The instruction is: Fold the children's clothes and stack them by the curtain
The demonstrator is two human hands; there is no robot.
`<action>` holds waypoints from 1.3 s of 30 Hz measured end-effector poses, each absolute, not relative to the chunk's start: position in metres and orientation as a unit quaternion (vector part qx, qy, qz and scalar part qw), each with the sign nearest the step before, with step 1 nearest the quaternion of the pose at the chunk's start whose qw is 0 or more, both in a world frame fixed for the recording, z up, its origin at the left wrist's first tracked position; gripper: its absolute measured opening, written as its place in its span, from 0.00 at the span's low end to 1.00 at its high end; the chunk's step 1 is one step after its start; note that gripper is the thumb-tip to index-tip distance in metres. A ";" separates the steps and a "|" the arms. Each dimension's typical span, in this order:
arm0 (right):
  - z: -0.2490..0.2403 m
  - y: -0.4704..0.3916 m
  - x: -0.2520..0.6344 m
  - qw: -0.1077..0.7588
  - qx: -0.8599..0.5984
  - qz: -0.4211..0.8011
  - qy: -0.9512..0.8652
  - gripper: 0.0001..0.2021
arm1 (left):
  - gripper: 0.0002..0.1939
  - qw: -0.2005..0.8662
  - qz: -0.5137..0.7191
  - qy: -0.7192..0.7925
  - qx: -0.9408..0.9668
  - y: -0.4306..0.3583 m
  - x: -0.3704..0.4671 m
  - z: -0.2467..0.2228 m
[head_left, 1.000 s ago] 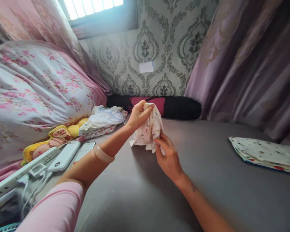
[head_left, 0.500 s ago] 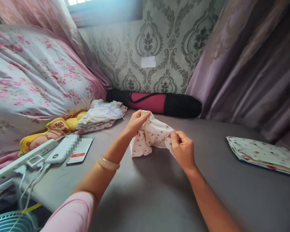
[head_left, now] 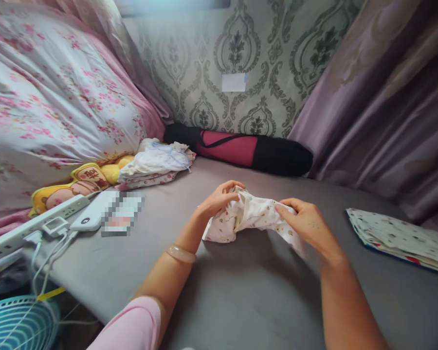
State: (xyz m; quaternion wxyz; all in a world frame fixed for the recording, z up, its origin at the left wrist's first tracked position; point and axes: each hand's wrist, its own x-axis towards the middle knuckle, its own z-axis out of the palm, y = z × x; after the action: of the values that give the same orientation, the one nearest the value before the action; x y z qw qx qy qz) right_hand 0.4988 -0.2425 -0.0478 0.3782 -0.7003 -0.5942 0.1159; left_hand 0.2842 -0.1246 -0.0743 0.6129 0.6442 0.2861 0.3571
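Note:
A small white garment [head_left: 257, 212] with a tiny scattered print, like baby clothing, is stretched between my two hands just above the grey bed. My left hand [head_left: 219, 199] grips its upper left end, the thumb in front and the fingers behind. On the other side, my right hand [head_left: 306, 221] pinches the upper right part with the thumb on top; the fingers underneath are mostly hidden. A loose flap hangs at the lower left, and another part droops below my right hand. The exact cut of the garment cannot be made out.
Folded clothes [head_left: 156, 163] lie back left by a yellow plush toy [head_left: 63, 194]. A power strip [head_left: 51, 221] with cables, a white power bank [head_left: 95, 214] and a blurred phone [head_left: 122, 214] sit at left. A black-and-pink bag [head_left: 237, 148] lines the wall; folded printed cloth [head_left: 397, 238] lies right.
Both hands have moved right and a little lower in view with the garment. My right hand has turned, its thumb now on top of the cloth. The view has tilted slightly down.

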 end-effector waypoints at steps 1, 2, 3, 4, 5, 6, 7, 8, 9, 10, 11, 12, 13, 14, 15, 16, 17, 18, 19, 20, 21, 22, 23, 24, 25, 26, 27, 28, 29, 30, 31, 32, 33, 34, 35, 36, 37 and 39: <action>-0.047 -0.243 0.501 0.376 -0.704 0.120 -0.591 0.14 | 0.18 0.600 0.351 0.296 0.656 -0.125 0.284 -0.076; -0.046 -0.244 0.502 0.379 -0.705 0.125 -0.587 0.14 | 0.18 0.585 0.347 0.307 0.666 -0.125 0.285 -0.079; -0.045 -0.244 0.503 0.387 -0.704 0.129 -0.582 0.14 | 0.18 0.570 0.344 0.321 0.674 -0.125 0.286 -0.081; -0.044 -0.245 0.503 0.397 -0.702 0.135 -0.576 0.14 | 0.18 0.555 0.341 0.335 0.681 -0.125 0.287 -0.083; -0.042 -0.246 0.503 0.406 -0.699 0.145 -0.570 0.14 | 0.19 0.541 0.339 0.350 0.686 -0.126 0.288 -0.085; -0.041 -0.247 0.503 0.414 -0.696 0.157 -0.565 0.14 | 0.19 0.524 0.339 0.366 0.690 -0.126 0.290 -0.087; -0.039 -0.248 0.502 0.420 -0.692 0.170 -0.562 0.15 | 0.18 0.507 0.341 0.379 0.695 -0.127 0.292 -0.087; -0.037 -0.250 0.500 0.424 -0.688 0.182 -0.561 0.16 | 0.17 0.488 0.347 0.390 0.700 -0.128 0.293 -0.088; -0.035 -0.251 0.499 0.424 -0.685 0.192 -0.561 0.16 | 0.16 0.467 0.357 0.398 0.704 -0.129 0.294 -0.087; -0.033 -0.253 0.498 0.421 -0.682 0.201 -0.563 0.16 | 0.14 0.447 0.367 0.404 0.708 -0.130 0.296 -0.087; -0.031 -0.255 0.497 0.417 -0.679 0.207 -0.567 0.17 | 0.12 0.427 0.377 0.408 0.713 -0.130 0.297 -0.086; -0.028 -0.257 0.496 0.410 -0.677 0.214 -0.573 0.17 | 0.10 0.409 0.386 0.410 0.718 -0.131 0.298 -0.085; -0.027 -0.259 0.496 0.402 -0.674 0.221 -0.579 0.17 | 0.08 0.393 0.394 0.408 0.724 -0.131 0.299 -0.085; -0.025 -0.260 0.498 0.393 -0.671 0.227 -0.587 0.17 | 0.07 0.378 0.402 0.402 0.730 -0.131 0.299 -0.085; -0.025 -0.261 0.500 0.384 -0.667 0.234 -0.594 0.17 | 0.05 0.366 0.411 0.389 0.739 -0.131 0.300 -0.085; -0.025 -0.262 0.502 0.375 -0.664 0.240 -0.601 0.17 | 0.05 0.357 0.421 0.370 0.747 -0.131 0.301 -0.085; -0.025 -0.263 0.505 0.364 -0.662 0.247 -0.606 0.18 | 0.05 0.350 0.430 0.350 0.756 -0.131 0.302 -0.085; -0.026 -0.264 0.509 0.353 -0.663 0.255 -0.610 0.18 | 0.05 0.346 0.434 0.330 0.763 -0.130 0.302 -0.085; -0.027 -0.265 0.512 0.339 -0.665 0.263 -0.612 0.18 | 0.05 0.348 0.434 0.316 0.768 -0.131 0.303 -0.085; -0.029 -0.265 0.516 0.325 -0.667 0.271 -0.613 0.18 | 0.05 0.353 0.432 0.312 0.769 -0.132 0.304 -0.085; -0.030 -0.266 0.520 0.313 -0.670 0.279 -0.613 0.18 | 0.05 0.362 0.427 0.315 0.767 -0.133 0.304 -0.084; -0.031 -0.266 0.523 0.301 -0.671 0.287 -0.614 0.19 | 0.04 0.374 0.420 0.320 0.762 -0.134 0.305 -0.084; -0.032 -0.267 0.526 0.290 -0.671 0.293 -0.617 0.19 | 0.03 0.390 0.414 0.323 0.757 -0.136 0.305 -0.083; -0.033 -0.266 0.529 0.278 -0.671 0.296 -0.620 0.18 | 0.02 0.409 0.405 0.318 0.753 -0.138 0.306 -0.082; -0.035 -0.266 0.532 0.266 -0.671 0.296 -0.625 0.18 | 0.05 0.428 0.396 0.307 0.752 -0.140 0.306 -0.082; -0.037 -0.265 0.535 0.253 -0.673 0.294 -0.630 0.18 | 0.08 0.449 0.384 0.289 0.754 -0.142 0.306 -0.082; -0.039 -0.264 0.538 0.237 -0.677 0.288 -0.635 0.17 | 0.10 0.468 0.372 0.271 0.754 -0.143 0.307 -0.082; -0.041 -0.263 0.540 0.220 -0.680 0.283 -0.639 0.17 | 0.11 0.486 0.360 0.258 0.753 -0.144 0.308 -0.082; -0.044 -0.262 0.542 0.204 -0.682 0.280 -0.644 0.17 | 0.11 0.502 0.351 0.252 0.749 -0.145 0.308 -0.083; -0.046 -0.261 0.544 0.189 -0.680 0.282 -0.649 0.16 | 0.10 0.515 0.347 0.252 0.742 -0.147 0.309 -0.084; -0.049 -0.261 0.545 0.177 -0.675 0.288 -0.656 0.16 | 0.10 0.527 0.344 0.254 0.734 -0.148 0.310 -0.084; -0.051 -0.260 0.545 0.170 -0.667 0.295 -0.662 0.16 | 0.11 0.538 0.341 0.257 0.727 -0.149 0.310 -0.084; -0.052 -0.259 0.544 0.168 -0.658 0.301 -0.669 0.15 | 0.12 0.550 0.337 0.257 0.720 -0.150 0.310 -0.084; -0.052 -0.259 0.543 0.172 -0.651 0.300 -0.676 0.14 | 0.14 0.561 0.331 0.252 0.716 -0.151 0.310 -0.084; -0.051 -0.258 0.540 0.183 -0.648 0.290 -0.680 0.13 | 0.15 0.572 0.322 0.246 0.713 -0.152 0.310 -0.083; -0.050 -0.257 0.537 0.202 -0.649 0.272 -0.681 0.12 | 0.16 0.581 0.312 0.241 0.712 -0.153 0.310 -0.083; -0.049 -0.256 0.532 0.228 -0.654 0.249 -0.677 0.12 | 0.18 0.589 0.303 0.239 0.710 -0.154 0.310 -0.082; -0.046 -0.252 0.520 0.296 -0.658 0.209 -0.660 0.13 | 0.20 0.601 0.289 0.240 0.705 -0.155 0.309 -0.082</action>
State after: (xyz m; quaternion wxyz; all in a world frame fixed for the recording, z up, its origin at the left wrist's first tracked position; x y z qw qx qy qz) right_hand 0.5202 -0.2516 -0.0461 0.2958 -0.6582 -0.6598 0.2095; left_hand 0.3088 -0.1554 -0.0820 0.6012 0.7053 0.2398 0.2893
